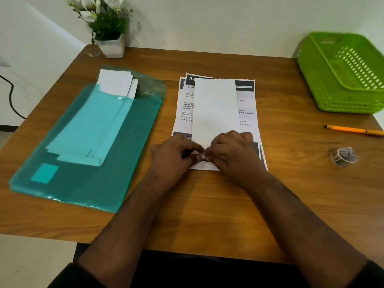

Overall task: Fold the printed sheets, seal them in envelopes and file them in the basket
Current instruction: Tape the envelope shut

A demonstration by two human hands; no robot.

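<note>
Both hands met at the near end of a folded white sheet [215,109], which lay lengthwise on the printed sheets [246,113] mid-table. Left hand [174,154] and right hand [230,150] pinched its near edge with curled fingers. Bare wooden table [207,215] lay between stack and near edge; the green basket [340,80] stood far right.

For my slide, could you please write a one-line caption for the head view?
Both hands pinch the near end of a folded sheet lying on printed pages.
</note>
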